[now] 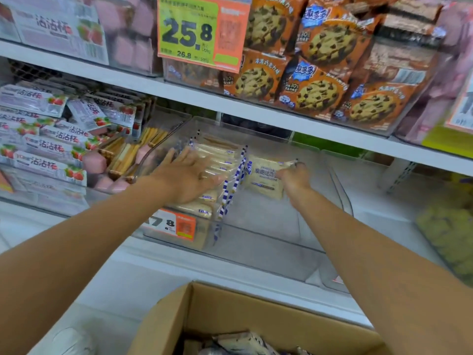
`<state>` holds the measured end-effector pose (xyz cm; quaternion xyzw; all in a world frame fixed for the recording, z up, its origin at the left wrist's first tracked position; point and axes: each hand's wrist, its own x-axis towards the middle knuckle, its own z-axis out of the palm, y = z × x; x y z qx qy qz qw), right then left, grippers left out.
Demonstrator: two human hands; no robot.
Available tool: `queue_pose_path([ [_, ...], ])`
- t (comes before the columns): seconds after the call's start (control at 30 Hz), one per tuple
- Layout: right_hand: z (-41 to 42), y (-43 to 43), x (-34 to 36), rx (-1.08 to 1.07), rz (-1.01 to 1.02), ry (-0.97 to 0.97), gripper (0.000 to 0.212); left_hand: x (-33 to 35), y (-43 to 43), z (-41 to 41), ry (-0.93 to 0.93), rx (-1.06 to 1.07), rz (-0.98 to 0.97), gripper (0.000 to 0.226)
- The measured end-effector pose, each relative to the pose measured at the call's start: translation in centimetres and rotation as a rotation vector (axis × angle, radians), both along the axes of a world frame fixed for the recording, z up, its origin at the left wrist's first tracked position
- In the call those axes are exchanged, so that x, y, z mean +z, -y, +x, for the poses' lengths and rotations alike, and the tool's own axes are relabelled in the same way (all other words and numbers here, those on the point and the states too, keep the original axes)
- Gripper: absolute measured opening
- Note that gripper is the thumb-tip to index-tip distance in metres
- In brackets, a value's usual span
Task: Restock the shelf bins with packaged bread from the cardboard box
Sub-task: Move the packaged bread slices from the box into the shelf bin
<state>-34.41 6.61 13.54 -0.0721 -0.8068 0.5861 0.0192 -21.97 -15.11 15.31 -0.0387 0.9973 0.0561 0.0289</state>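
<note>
Both bare arms reach forward, outstretched. The left hand (188, 176) lies flat, palm down, fingers spread; the right hand (294, 176) is curled closed, knuckles up.

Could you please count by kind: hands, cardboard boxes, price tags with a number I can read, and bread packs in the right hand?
Hands: 2, left hand and right hand
Cardboard box: 1
Readable price tags: 2, the 25.8 tag and the 7.8 tag
Bread pack in the right hand: 1
Total: 6

A row of bread packs (220, 160) stood in the bin's (268, 242) left half on the shelf (143, 262); one pack (265, 179) lay to their right. The box (245, 311) sat before the shelf's front edge, below the bin.
</note>
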Motion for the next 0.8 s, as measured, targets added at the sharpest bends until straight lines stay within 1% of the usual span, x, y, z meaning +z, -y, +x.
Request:
queue_pose_path([
  [0.03,-1.0,0.2,-0.9,-0.014,0.113,0.025,0.063,-0.5,0.4,-0.1,-0.006,-0.001,-0.005,0.098],
  [0.07,-1.7,0.5,-1.6,-0.047,0.157,0.027,0.069,-0.7,0.6,-0.1,-0.014,-0.006,-0.008,0.097],
  [0.1,-2.3,0.6,-2.1,-0.071,0.155,0.028,0.065,-0.8,0.7,-0.1,-0.020,-0.014,-0.009,0.092],
  [0.13,-2.8,0.7,-2.4,-0.111,0.119,0.010,0.057,-0.9,0.6,0.0,-0.025,-0.021,-0.005,0.088],
  [0.2,-3.9,1.0,-2.8,-0.162,0.097,-0.059,0.045,-0.9,0.4,0.0,-0.024,-0.028,-0.002,0.090],
  [0.27,-4.5,1.1,-3.2,-0.174,0.114,-0.104,0.048,-0.7,0.3,0.1,-0.014,-0.031,0.008,0.098],
  [0.33,-4.6,0.9,-3.4,-0.186,0.153,-0.109,0.054,-0.7,0.3,0.2,-0.019,-0.033,0.009,0.100],
  [0.47,-4.7,0.7,-3.8,-0.124,0.160,-0.123,0.048,-0.7,0.4,0.2,-0.018,-0.035,0.036,0.102],
  [0.5,-4.7,0.7,-3.9,-0.119,0.160,-0.129,0.050,-0.7,0.4,0.2,-0.012,-0.035,0.045,0.103],
  [0.57,-4.3,0.6,-3.9,-0.125,0.195,-0.177,0.063,-0.7,0.4,0.1,-0.014,-0.042,0.047,0.103],
  [0.6,-4.2,0.6,-3.8,-0.134,0.286,-0.246,0.073,-0.7,0.4,0.2,-0.017,-0.043,0.045,0.102],
  [0.67,-4.0,0.4,-3.7,-0.110,0.582,-0.397,0.086,-0.7,0.4,0.2,-0.016,-0.041,0.046,0.102],
  [0.73,-4.0,0.5,-3.7,-0.005,0.843,-0.507,0.079,-0.7,0.4,0.2,-0.014,-0.040,0.051,0.102],
  [0.8,-4.1,0.8,-3.8,0.060,0.972,-0.542,0.068,-0.8,0.4,0.2,-0.017,-0.037,0.055,0.101],
])
